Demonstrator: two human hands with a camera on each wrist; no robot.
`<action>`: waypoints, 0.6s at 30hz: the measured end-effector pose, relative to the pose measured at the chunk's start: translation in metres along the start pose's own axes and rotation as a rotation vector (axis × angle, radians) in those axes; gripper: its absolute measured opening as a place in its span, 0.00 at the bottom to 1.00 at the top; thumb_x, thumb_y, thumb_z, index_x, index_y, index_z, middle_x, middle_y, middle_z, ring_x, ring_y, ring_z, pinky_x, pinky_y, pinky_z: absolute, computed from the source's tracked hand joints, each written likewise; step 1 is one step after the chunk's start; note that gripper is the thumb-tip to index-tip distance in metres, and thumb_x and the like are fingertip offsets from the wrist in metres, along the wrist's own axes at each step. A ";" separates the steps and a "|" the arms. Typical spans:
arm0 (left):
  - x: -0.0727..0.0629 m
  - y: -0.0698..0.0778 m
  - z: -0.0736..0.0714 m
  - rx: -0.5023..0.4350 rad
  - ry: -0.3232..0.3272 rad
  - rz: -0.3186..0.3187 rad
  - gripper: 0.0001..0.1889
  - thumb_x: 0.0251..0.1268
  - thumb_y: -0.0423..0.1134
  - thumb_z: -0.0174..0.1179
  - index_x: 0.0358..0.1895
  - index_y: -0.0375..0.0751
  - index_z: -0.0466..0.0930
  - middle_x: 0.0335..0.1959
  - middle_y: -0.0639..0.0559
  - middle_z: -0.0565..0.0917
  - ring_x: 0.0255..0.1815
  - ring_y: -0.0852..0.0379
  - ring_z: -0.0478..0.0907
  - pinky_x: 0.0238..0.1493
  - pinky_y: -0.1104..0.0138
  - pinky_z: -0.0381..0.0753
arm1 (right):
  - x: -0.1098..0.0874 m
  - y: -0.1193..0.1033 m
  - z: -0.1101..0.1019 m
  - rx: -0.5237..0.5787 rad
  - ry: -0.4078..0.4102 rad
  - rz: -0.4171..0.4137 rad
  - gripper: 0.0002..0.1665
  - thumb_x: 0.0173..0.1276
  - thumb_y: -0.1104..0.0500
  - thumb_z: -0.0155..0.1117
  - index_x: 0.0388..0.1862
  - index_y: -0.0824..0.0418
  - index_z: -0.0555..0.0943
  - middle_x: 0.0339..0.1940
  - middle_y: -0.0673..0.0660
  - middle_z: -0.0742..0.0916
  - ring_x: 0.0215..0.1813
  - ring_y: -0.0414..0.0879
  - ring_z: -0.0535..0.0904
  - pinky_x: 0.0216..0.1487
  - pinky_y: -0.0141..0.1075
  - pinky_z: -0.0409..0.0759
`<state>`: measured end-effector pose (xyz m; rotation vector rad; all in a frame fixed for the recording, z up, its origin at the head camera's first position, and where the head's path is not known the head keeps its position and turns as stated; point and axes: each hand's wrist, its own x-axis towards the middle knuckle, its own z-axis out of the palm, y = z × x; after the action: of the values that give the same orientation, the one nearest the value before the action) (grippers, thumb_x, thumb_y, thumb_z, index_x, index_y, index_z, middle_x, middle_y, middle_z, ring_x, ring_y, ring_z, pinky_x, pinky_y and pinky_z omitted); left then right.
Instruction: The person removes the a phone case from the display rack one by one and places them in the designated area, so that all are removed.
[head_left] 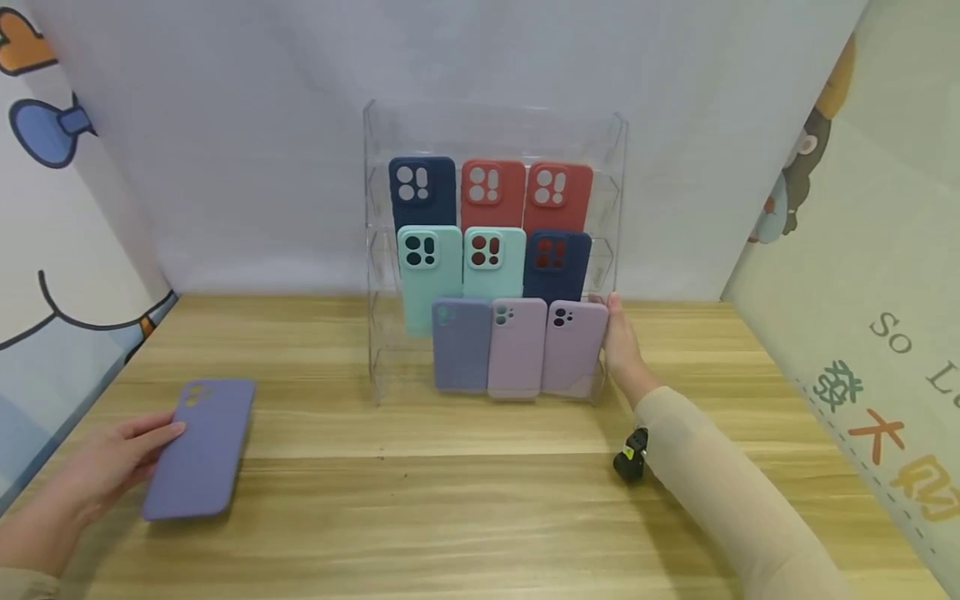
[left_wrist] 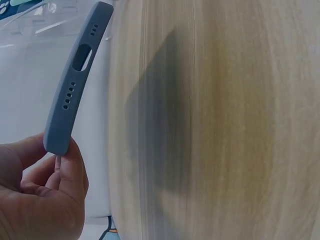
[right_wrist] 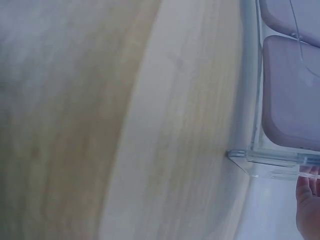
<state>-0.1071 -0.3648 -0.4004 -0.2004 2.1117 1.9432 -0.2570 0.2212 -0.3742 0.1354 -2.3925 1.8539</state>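
In the head view my left hand [head_left: 105,471] pinches a purple phone case [head_left: 202,450] at its left edge, tilted over the table at the left. The left wrist view has the case [left_wrist: 75,85] edge-on, showing its port cutout and small speaker holes, gripped at one corner between thumb and fingers. My right hand [head_left: 624,346] holds the right side of a clear acrylic display rack [head_left: 367,250], beside a pale pink phone case [head_left: 576,346] on the lowest tier. Through the clear side wall, the right wrist view shows fingertips [right_wrist: 304,187] at the rack, the rest cut off by the frame.
Beside the pale pink case stand another pink case [head_left: 517,346] and a blue-purple one [head_left: 462,346]. Mint cases [head_left: 431,287] and a navy one [head_left: 558,279] fill the middle tier; navy and red cases [head_left: 558,208] the upper. A black wrist camera [head_left: 632,457] hangs at my right sleeve.
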 end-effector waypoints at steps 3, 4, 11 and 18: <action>0.001 -0.001 -0.002 0.010 -0.003 0.004 0.14 0.71 0.36 0.50 0.35 0.67 0.77 0.35 0.73 0.78 0.35 0.71 0.78 0.34 0.72 0.80 | -0.002 -0.006 0.001 0.006 -0.007 -0.002 0.41 0.76 0.42 0.17 0.70 0.72 0.56 0.70 0.68 0.63 0.70 0.59 0.57 0.69 0.48 0.56; 0.001 0.000 -0.003 0.021 -0.002 0.002 0.14 0.71 0.36 0.50 0.36 0.67 0.77 0.35 0.73 0.78 0.35 0.71 0.78 0.34 0.72 0.80 | -0.005 -0.012 0.002 0.001 -0.007 0.009 0.40 0.77 0.42 0.17 0.70 0.71 0.56 0.70 0.68 0.62 0.70 0.58 0.58 0.69 0.47 0.56; 0.004 0.001 -0.007 0.122 0.023 0.001 0.14 0.71 0.38 0.50 0.56 0.40 0.75 0.33 0.72 0.78 0.33 0.67 0.79 0.33 0.69 0.81 | -0.003 -0.012 -0.002 0.015 -0.015 0.031 0.38 0.77 0.45 0.16 0.70 0.70 0.55 0.71 0.67 0.61 0.71 0.57 0.56 0.69 0.47 0.55; 0.008 0.002 -0.010 0.256 0.031 -0.026 0.28 0.72 0.39 0.48 0.62 0.16 0.58 0.35 0.67 0.79 0.33 0.67 0.79 0.34 0.67 0.81 | -0.001 -0.003 -0.003 -0.048 0.013 0.008 0.42 0.76 0.40 0.17 0.70 0.69 0.57 0.69 0.68 0.64 0.69 0.59 0.59 0.68 0.48 0.56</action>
<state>-0.1162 -0.3737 -0.4002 -0.2073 2.3383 1.6445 -0.2553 0.2236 -0.3711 0.1099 -2.4300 1.7930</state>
